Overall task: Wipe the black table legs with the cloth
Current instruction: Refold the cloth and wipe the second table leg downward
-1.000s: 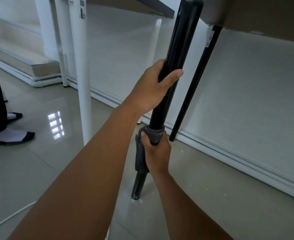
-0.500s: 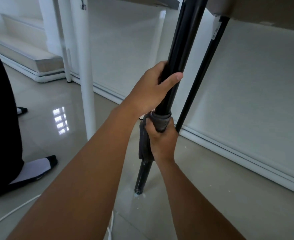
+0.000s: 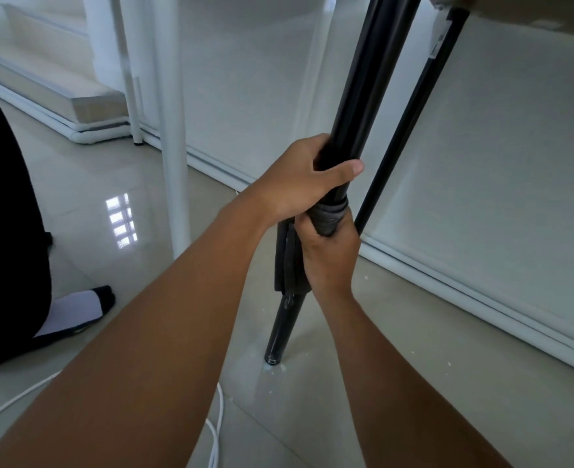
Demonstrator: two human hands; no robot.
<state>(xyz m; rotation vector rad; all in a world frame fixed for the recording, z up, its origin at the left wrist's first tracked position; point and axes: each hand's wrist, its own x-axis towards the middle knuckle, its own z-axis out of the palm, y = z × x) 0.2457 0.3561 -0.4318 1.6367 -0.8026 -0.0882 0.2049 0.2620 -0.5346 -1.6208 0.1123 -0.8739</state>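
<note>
Cloth (image 3: 327,221) slid higher up the near-upright black leg (image 3: 363,96) — right hand (image 3: 329,261) grip clamped around it, left hand (image 3: 307,180) clasping above.

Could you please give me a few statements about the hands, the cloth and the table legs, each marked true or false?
1. The right hand grips a grey cloth wrapped around the near black leg. True.
2. The left hand holds the same leg below the cloth. False: it grips the leg just above the cloth.
3. The foot of the near black leg stands on the floor. True.
4. A second black leg stands to the left of the near one. False: it stands to its right, nearer the wall.
5. The cloth lies loose on the floor. False: it is on the leg, one end hanging down.
</note>
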